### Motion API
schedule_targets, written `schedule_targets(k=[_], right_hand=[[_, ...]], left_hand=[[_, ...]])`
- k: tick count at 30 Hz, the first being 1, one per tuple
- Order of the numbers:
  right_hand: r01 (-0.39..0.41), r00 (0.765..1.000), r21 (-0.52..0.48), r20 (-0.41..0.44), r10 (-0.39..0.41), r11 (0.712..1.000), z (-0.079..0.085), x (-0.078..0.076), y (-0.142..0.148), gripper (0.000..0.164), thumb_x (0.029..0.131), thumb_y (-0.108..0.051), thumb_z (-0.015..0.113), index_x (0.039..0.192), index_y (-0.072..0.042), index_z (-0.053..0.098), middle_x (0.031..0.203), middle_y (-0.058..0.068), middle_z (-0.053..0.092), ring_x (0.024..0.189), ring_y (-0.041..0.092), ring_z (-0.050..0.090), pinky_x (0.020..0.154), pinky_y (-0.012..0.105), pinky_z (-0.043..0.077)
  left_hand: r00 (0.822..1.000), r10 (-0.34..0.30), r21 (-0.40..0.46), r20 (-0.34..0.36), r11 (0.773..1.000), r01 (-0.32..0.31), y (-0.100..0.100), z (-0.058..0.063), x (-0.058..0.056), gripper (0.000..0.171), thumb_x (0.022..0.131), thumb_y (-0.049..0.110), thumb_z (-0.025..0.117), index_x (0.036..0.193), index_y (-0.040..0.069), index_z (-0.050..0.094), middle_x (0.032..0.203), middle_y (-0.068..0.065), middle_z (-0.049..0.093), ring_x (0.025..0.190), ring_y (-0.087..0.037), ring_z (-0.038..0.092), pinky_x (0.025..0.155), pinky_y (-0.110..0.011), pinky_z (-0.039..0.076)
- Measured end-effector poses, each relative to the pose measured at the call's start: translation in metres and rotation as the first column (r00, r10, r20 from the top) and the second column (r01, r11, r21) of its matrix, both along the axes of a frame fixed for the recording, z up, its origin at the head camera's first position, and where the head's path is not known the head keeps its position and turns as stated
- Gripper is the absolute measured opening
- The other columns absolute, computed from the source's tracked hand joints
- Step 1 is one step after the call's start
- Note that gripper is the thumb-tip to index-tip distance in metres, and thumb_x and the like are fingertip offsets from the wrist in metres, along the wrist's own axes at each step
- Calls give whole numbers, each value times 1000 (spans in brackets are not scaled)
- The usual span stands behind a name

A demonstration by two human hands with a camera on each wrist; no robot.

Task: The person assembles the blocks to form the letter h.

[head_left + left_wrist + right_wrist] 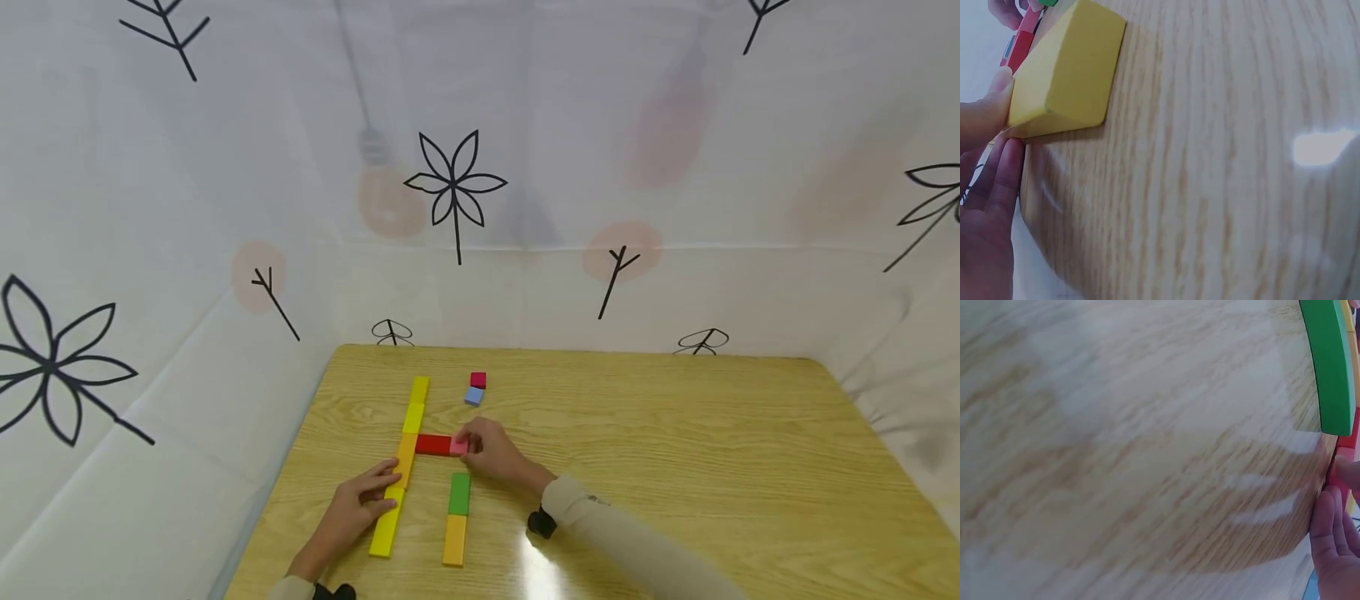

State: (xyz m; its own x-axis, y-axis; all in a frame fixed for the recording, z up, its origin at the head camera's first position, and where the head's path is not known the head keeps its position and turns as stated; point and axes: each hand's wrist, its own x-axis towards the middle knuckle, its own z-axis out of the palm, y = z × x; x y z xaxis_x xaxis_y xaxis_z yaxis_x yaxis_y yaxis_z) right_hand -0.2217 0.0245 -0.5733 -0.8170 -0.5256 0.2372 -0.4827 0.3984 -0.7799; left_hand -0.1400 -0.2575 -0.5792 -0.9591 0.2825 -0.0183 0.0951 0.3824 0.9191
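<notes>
My right hand [495,452] pinches a small pink block [459,446] between thumb and fingers at the right end of a red block [433,445]. That red block meets the side of a long line of yellow and orange blocks. My left hand [356,502] rests on this line, with fingertips on the orange block [406,460] and the thumb at the lower yellow block [387,523]. Large in the left wrist view, a yellow block [1075,69] lies under the thumb. Farther up the line are two more yellow blocks [414,417].
A green block [460,493] and a light orange block [454,540] lie end to end below the right hand. Beyond the hands sit a small crimson block [478,380] and a blue block [474,396]. A patterned white cloth [525,283] hangs behind the wooden table [675,467].
</notes>
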Motion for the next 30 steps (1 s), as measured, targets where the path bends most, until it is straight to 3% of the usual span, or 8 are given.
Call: schedule_targets(k=[7,14,20,25,30], right_hand=[[5,1000,35,-13,-4,999,0,0,-2,17,79,-1,74,95,-3,68,85,5,57,68,7,49,60,20,46],[1,1000,63,16,-2,998,5,1,-4,16,80,-1,72,96,-3,67,88,5,57,69,8,49,60,20,46],[-10,999,65,34,7,998,9,3,-2,17,81,-3,72,97,-3,67,90,5,56,70,10,49,61,21,45],[23,999,67,34,-26,997,9,-2,0,10,86,-11,68,96,-8,68,88,2,55,66,11,45,59,23,43],[73,997,74,-18,-72,995,10,-14,4,11,88,-11,66,97,-6,66,88,5,55,66,11,45,59,24,43]], left_hand=[[1000,1,2,-4,1000,-1,0,1,1,39,85,6,69,124,5,63,141,-3,47,131,-24,40,88,-20,47],[999,-18,-3,-51,1000,18,0,1,1,39,85,7,69,123,1,62,141,-11,47,129,-32,41,88,-22,49],[999,-16,4,-39,1000,16,1,2,2,39,85,5,69,123,1,63,141,-12,47,130,-32,41,89,-25,49],[1000,-6,1,-14,1000,6,2,4,2,39,85,5,69,123,2,63,141,-10,47,130,-30,41,89,-26,49],[999,-1,-20,-38,1000,0,2,3,1,38,85,6,69,123,2,63,140,-8,48,129,-29,43,86,-22,49]])
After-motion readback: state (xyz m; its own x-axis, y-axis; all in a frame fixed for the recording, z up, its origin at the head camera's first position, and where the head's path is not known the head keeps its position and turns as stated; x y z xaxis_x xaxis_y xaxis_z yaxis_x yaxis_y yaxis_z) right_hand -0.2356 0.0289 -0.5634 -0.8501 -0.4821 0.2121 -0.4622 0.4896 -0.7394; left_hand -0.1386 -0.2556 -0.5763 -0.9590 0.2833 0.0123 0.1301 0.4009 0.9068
